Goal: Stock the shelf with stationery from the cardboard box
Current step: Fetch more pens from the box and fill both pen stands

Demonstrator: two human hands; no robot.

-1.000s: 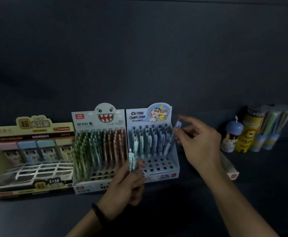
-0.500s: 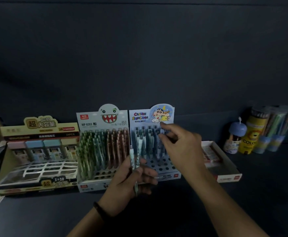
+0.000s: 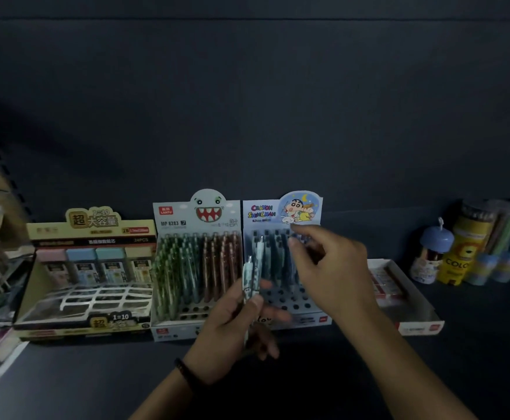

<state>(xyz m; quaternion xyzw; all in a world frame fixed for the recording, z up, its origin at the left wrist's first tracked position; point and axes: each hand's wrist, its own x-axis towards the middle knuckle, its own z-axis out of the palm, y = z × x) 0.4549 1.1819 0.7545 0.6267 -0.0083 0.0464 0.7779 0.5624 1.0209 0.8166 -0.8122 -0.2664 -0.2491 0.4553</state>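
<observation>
Under the fingertips (image 3: 293,241) of the right hand (image 3: 329,268) sits the pen display (image 3: 281,211), left hand (image 3: 232,325) clutching spare pens (image 3: 255,262) ready to slot in, right's grasp unclear.

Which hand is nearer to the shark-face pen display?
Left. The left hand, gripping pens, is at the front right corner of the shark-face display; the right hand reaches into the Crayon Shinchan display beside it.

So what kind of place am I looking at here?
Probably a stationery shop: a shark-faced pen box and a cartoon pen box stand side by side on a dark shelf, with a refill box and pencil tubs nearby.
</observation>
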